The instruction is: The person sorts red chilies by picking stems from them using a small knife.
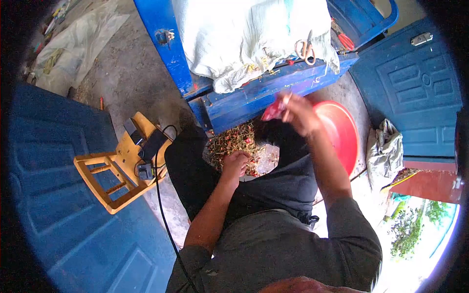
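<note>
My right hand (300, 116), blurred by motion, is raised beside the red basin (348, 132), its fingers closed on a crumpled-looking red thing (272, 111) with pale spots; I cannot make out its kind. Lower down, my left hand (236, 165) is curled at the near edge of a pile of dry stems and red bits (233, 142) between my legs. What those curled fingers hold, if anything, is hidden.
A blue wooden bench (244, 110) bears a white woven sack (220, 44), scissors (306, 51) and a red-handled tool (346, 41). On the left lies a wooden chair (117, 163) with devices and a black cable (159, 205). A crumpled sack (384, 146) is at right.
</note>
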The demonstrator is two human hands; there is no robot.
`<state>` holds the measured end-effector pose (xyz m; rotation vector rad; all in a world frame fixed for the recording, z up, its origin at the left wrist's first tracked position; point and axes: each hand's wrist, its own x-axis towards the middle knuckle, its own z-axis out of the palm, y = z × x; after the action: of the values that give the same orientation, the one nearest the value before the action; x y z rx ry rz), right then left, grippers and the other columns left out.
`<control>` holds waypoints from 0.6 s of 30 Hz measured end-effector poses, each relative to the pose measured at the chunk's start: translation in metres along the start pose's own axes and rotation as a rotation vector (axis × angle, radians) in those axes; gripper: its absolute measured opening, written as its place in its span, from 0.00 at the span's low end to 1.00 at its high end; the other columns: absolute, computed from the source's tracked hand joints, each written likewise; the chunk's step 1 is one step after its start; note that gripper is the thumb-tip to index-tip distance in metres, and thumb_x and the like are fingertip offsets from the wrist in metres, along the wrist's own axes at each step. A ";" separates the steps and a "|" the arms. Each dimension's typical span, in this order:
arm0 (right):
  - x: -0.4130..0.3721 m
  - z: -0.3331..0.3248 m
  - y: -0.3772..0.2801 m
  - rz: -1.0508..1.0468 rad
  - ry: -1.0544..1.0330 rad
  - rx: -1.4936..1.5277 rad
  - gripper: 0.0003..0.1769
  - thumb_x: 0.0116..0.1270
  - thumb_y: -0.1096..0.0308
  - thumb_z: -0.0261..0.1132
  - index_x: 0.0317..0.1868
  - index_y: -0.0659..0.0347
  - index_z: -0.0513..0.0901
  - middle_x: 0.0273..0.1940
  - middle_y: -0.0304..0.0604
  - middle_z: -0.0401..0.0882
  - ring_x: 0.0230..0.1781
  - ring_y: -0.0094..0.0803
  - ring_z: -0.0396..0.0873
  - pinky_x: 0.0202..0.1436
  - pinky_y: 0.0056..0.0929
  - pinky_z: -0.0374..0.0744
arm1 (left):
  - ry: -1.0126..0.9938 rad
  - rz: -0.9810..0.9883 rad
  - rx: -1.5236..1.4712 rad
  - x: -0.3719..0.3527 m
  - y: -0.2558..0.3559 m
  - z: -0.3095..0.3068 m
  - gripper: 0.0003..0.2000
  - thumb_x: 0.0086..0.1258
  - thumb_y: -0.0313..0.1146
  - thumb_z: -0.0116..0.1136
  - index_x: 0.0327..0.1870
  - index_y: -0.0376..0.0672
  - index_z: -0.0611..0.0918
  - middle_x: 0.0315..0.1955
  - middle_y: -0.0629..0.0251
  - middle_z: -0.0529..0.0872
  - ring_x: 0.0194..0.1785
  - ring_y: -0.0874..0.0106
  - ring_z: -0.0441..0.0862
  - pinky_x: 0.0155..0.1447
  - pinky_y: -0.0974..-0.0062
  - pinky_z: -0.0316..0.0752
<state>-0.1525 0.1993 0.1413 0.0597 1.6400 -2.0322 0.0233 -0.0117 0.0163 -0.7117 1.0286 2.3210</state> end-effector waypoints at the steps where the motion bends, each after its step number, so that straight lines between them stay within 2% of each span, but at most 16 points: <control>1: -0.020 0.020 -0.001 0.079 -0.143 -0.017 0.24 0.68 0.63 0.69 0.60 0.65 0.76 0.40 0.40 0.84 0.32 0.23 0.83 0.34 0.20 0.83 | -0.010 -0.001 -0.012 0.001 0.000 0.000 0.04 0.67 0.27 0.55 0.39 0.41 0.81 0.18 0.79 0.69 0.15 0.86 0.61 0.18 0.84 0.54; 2: -0.025 0.006 0.035 0.209 -0.122 -0.044 0.27 0.65 0.63 0.72 0.60 0.65 0.76 0.42 0.41 0.84 0.34 0.25 0.83 0.38 0.24 0.84 | -0.007 0.007 -0.012 -0.002 0.002 0.003 0.04 0.67 0.27 0.55 0.39 0.41 0.81 0.18 0.79 0.69 0.15 0.86 0.61 0.18 0.84 0.54; 3: -0.037 0.014 0.051 0.238 -0.206 -0.164 0.30 0.63 0.60 0.75 0.61 0.67 0.77 0.46 0.42 0.85 0.42 0.27 0.82 0.48 0.30 0.82 | 0.041 0.035 -0.015 -0.007 0.005 0.010 0.04 0.67 0.27 0.54 0.39 0.41 0.81 0.19 0.78 0.71 0.16 0.86 0.61 0.18 0.84 0.54; 4: -0.048 0.019 0.067 0.342 -0.237 -0.181 0.34 0.61 0.59 0.76 0.63 0.68 0.76 0.47 0.42 0.85 0.44 0.27 0.81 0.50 0.32 0.81 | 0.091 0.064 -0.018 -0.011 0.006 0.013 0.05 0.68 0.27 0.53 0.40 0.40 0.81 0.20 0.77 0.73 0.16 0.86 0.62 0.18 0.84 0.54; 5: -0.053 0.015 0.094 0.365 -0.352 -0.153 0.35 0.61 0.59 0.76 0.64 0.68 0.76 0.48 0.42 0.85 0.44 0.28 0.81 0.50 0.32 0.81 | 0.092 0.043 0.013 0.001 -0.005 0.002 0.07 0.69 0.26 0.50 0.41 0.39 0.81 0.23 0.73 0.78 0.19 0.84 0.68 0.21 0.83 0.60; 6: -0.060 0.021 0.103 0.420 -0.421 -0.131 0.31 0.60 0.60 0.77 0.60 0.69 0.79 0.49 0.43 0.85 0.45 0.29 0.82 0.50 0.31 0.80 | 0.094 0.046 0.018 0.002 -0.007 0.001 0.07 0.69 0.26 0.50 0.41 0.39 0.81 0.23 0.73 0.78 0.19 0.84 0.68 0.21 0.83 0.60; 8: -0.070 0.035 0.111 0.469 -0.484 -0.138 0.23 0.61 0.64 0.76 0.54 0.66 0.84 0.50 0.43 0.85 0.46 0.28 0.82 0.50 0.32 0.81 | 0.144 0.100 0.075 0.004 -0.008 0.003 0.09 0.70 0.25 0.47 0.42 0.37 0.81 0.26 0.68 0.82 0.23 0.80 0.75 0.25 0.80 0.69; 9: -0.076 0.043 0.118 0.466 -0.487 -0.138 0.23 0.61 0.64 0.76 0.54 0.66 0.84 0.50 0.43 0.85 0.46 0.28 0.82 0.50 0.32 0.81 | 0.117 0.091 0.044 -0.002 -0.003 0.007 0.10 0.71 0.25 0.45 0.42 0.37 0.82 0.28 0.64 0.82 0.26 0.77 0.79 0.30 0.77 0.76; 11: -0.081 0.056 0.130 0.135 -0.390 -0.245 0.16 0.62 0.68 0.75 0.50 0.61 0.87 0.51 0.43 0.84 0.49 0.32 0.82 0.52 0.35 0.80 | 0.144 0.106 0.011 0.006 -0.006 0.002 0.09 0.71 0.26 0.45 0.41 0.37 0.81 0.28 0.64 0.82 0.25 0.76 0.79 0.28 0.76 0.76; 12: -0.081 0.064 0.123 0.130 -0.394 -0.246 0.16 0.62 0.68 0.75 0.50 0.61 0.87 0.51 0.43 0.84 0.49 0.32 0.82 0.52 0.35 0.80 | 0.170 0.116 -0.026 0.009 -0.005 0.000 0.09 0.72 0.27 0.45 0.39 0.37 0.81 0.28 0.64 0.82 0.25 0.75 0.79 0.27 0.75 0.76; 14: -0.083 0.079 0.106 -0.333 -0.349 -0.505 0.15 0.60 0.71 0.75 0.48 0.56 0.87 0.52 0.44 0.84 0.52 0.37 0.82 0.55 0.38 0.78 | 0.176 0.127 -0.090 0.000 0.007 0.006 0.09 0.73 0.28 0.46 0.38 0.38 0.80 0.27 0.64 0.81 0.24 0.75 0.79 0.25 0.75 0.75; 15: -0.081 0.078 0.109 -0.414 -0.360 -0.643 0.17 0.57 0.69 0.76 0.48 0.54 0.87 0.51 0.45 0.84 0.54 0.43 0.81 0.58 0.41 0.77 | 0.178 0.131 -0.157 -0.003 0.012 0.008 0.08 0.74 0.29 0.46 0.37 0.40 0.80 0.27 0.65 0.81 0.24 0.75 0.79 0.23 0.74 0.73; 16: -0.078 0.076 0.114 -0.417 -0.357 -0.638 0.17 0.57 0.69 0.76 0.48 0.54 0.87 0.51 0.45 0.84 0.54 0.43 0.81 0.58 0.41 0.77 | 0.179 0.132 -0.151 -0.002 0.013 0.007 0.08 0.74 0.29 0.46 0.37 0.40 0.80 0.27 0.65 0.81 0.24 0.75 0.79 0.23 0.74 0.73; 18: -0.071 0.069 0.127 -0.536 -0.378 -0.893 0.18 0.57 0.64 0.76 0.48 0.54 0.86 0.50 0.44 0.85 0.52 0.45 0.81 0.55 0.42 0.79 | 0.247 0.103 -0.122 0.002 0.010 0.005 0.08 0.75 0.32 0.47 0.36 0.42 0.78 0.27 0.66 0.79 0.21 0.75 0.77 0.18 0.74 0.68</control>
<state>-0.0178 0.1452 0.0703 -1.0953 2.2777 -1.2990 0.0141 -0.0132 0.0235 -1.0369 1.0571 2.4449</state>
